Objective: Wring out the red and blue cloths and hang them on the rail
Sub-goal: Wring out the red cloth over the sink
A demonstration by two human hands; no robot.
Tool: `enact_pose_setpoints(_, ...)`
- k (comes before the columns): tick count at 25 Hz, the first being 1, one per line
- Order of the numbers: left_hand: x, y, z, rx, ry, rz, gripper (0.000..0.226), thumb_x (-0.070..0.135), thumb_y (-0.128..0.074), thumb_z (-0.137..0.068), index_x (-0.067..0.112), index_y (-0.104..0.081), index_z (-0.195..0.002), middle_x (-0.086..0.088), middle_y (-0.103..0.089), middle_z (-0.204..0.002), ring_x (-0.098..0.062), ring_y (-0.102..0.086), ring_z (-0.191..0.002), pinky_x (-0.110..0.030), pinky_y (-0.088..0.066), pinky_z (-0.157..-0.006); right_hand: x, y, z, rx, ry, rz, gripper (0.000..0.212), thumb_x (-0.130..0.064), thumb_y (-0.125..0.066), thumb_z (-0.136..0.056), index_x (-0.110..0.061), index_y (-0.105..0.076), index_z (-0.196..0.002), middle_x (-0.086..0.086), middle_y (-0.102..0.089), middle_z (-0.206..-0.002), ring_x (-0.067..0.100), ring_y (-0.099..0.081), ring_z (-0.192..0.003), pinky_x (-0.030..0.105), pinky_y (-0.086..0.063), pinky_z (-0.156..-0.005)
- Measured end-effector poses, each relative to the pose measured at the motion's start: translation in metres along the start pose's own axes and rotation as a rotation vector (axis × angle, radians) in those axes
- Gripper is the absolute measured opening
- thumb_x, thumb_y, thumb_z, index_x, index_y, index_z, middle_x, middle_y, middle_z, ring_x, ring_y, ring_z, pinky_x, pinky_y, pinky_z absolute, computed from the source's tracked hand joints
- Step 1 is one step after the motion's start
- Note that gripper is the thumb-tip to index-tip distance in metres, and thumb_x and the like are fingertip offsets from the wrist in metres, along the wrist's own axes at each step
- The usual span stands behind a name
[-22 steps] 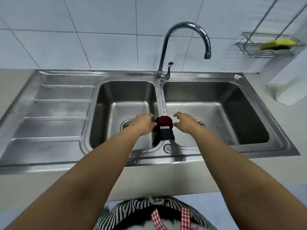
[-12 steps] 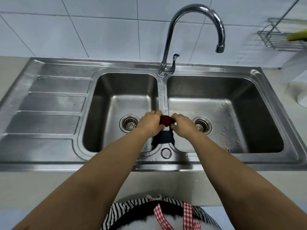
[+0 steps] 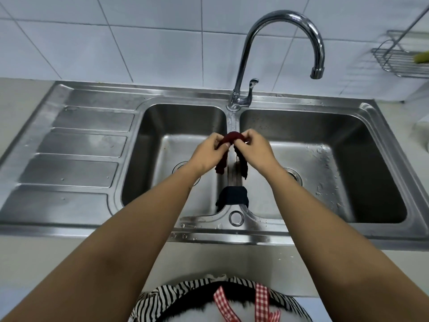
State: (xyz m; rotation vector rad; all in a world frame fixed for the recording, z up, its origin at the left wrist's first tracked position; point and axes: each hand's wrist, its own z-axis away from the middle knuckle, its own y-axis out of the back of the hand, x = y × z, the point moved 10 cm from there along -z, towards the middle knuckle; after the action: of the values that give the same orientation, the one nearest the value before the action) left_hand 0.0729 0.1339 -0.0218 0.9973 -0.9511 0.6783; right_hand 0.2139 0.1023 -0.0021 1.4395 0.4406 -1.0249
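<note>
hands (image 3: 232, 152) lifted red cloth (image 3: 233, 137) off divider

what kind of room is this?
Most likely a home kitchen: a stainless double-bowl sink with a ribbed draining board, a gooseneck tap against white wall tiles, and a wire rack on the wall.

Blue cloth (image 3: 232, 195) draped over sink divider (image 3: 232, 175)

Bare forearms (image 3: 144, 231), black-and-white striped top (image 3: 167, 296), red gingham straps (image 3: 261, 300)
</note>
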Motion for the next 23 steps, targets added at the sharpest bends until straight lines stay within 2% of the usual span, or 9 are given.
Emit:
enact_pose_setpoints(4, 0.018, 0.018, 0.009, 0.039, -0.053, 0.196, 0.017, 0.025, -0.050, -0.099, 0.013, -0.060, -0.104, -0.005, -0.066, -0.092, -0.014, -0.060, -0.086, -0.025, -0.047, -0.082, -0.036, 0.006, -0.003, 0.008, 0.041, -0.184, 0.013, -0.027, -0.069, -0.082, -0.021, -0.058, -0.078, -0.004, -0.065, -0.074, 0.013, -0.061, -0.069, 0.036, -0.051, -0.073)
enact_pose_setpoints(8, 0.014, 0.025, 0.016, 0.041, -0.027, 0.340, 0.026, 0.035, -0.041, -0.101, 0.021, -0.062, -0.096, -0.003, -0.067, -0.095, -0.016, -0.061, -0.086, -0.035, -0.048, -0.087, -0.063, 0.009, -0.006, 0.028, 0.034, -0.296, 0.029, -0.029, -0.077, -0.075, -0.018, -0.053, -0.086, -0.001, -0.062, -0.078, 0.017, -0.063, -0.077, 0.037, -0.053, -0.079)
enact_pose_setpoints(10, 0.010, 0.019, 0.020, 0.014, 0.011, 0.418, 0.032, 0.039, -0.034, -0.102, 0.021, -0.061, -0.108, -0.005, -0.067, -0.106, -0.017, -0.061, -0.095, -0.037, -0.048, -0.090, -0.074, 0.010, -0.003, 0.059, 0.030, -0.302, 0.045, -0.030, -0.079, -0.073, -0.016, -0.043, -0.096, -0.003, -0.054, -0.080, 0.017, -0.059, -0.079, 0.035, -0.050, -0.078)
enact_pose_setpoints(12, 0.015, 0.015, 0.027, -0.011, 0.038, 0.558, 0.038, 0.042, -0.028, -0.103, 0.022, -0.058, -0.117, -0.004, -0.068, -0.109, -0.015, -0.064, -0.101, -0.027, -0.050, -0.087, -0.082, 0.010, 0.000, 0.077, 0.049, -0.275, 0.050, -0.028, -0.079, -0.073, -0.016, -0.037, -0.096, -0.006, -0.048, -0.074, 0.012, -0.053, -0.070, 0.032, -0.047, -0.073)
enact_pose_setpoints(15, 0.022, 0.007, 0.033, -0.079, 0.106, 0.670, 0.054, 0.055, -0.026, -0.099, 0.020, -0.062, -0.121, -0.006, -0.073, -0.094, -0.020, -0.071, -0.087, -0.030, -0.056, -0.084, -0.091, 0.011, 0.006, 0.111, 0.120, -0.133, 0.037, -0.035, -0.075, -0.077, -0.018, -0.042, -0.083, -0.009, -0.048, -0.069, 0.007, -0.047, -0.063, 0.026, -0.039, -0.059)
enact_pose_setpoints(18, 0.017, 0.003, 0.041, -0.083, 0.235, 0.763, 0.069, 0.066, -0.028, -0.093, 0.008, -0.065, -0.102, -0.010, -0.063, -0.067, -0.025, -0.063, -0.061, -0.034, -0.056, -0.068, -0.085, 0.009, 0.005, 0.127, 0.161, -0.166, 0.032, -0.050, -0.064, -0.082, -0.022, -0.049, -0.079, -0.007, -0.055, -0.075, 0.012, -0.053, -0.073, 0.029, -0.043, -0.069)
enact_pose_setpoints(20, 0.014, 0.000, 0.041, -0.066, 0.318, 0.867, 0.071, 0.067, -0.027, -0.092, 0.007, -0.065, -0.091, -0.009, -0.063, -0.067, -0.024, -0.061, -0.059, -0.031, -0.055, -0.058, -0.060, -0.014, 0.009, -0.012, -0.001, -0.442, 0.042, -0.061, -0.054, -0.085, -0.022, -0.050, -0.100, 0.001, -0.060, -0.094, 0.015, -0.057, -0.080, 0.034, -0.048, -0.075)
enact_pose_setpoints(22, 0.014, -0.003, 0.039, -0.076, 0.365, 0.872, 0.076, 0.071, -0.027, -0.089, 0.009, -0.066, -0.108, -0.013, -0.072, -0.093, -0.028, -0.070, -0.083, -0.038, -0.058, -0.073, -0.030, -0.062, 0.032, -0.301, -0.316, -0.714, 0.067, -0.076, -0.046, -0.079, -0.023, -0.051, -0.120, 0.006, -0.065, -0.110, 0.019, -0.067, -0.086, 0.037, -0.055, -0.075)
enact_pose_setpoints(23, 0.010, -0.002, 0.038, -0.056, 0.402, 0.820, 0.078, 0.074, -0.028, -0.087, 0.012, -0.064, -0.117, -0.015, -0.071, -0.106, -0.030, -0.069, -0.096, -0.042, -0.057, -0.082, -0.023, -0.082, 0.048, -0.424, -0.442, -0.817, 0.073, -0.078, -0.046, -0.077, -0.022, -0.054, -0.123, 0.008, -0.069, -0.108, 0.022, -0.070, -0.085, 0.039, -0.058, -0.071)
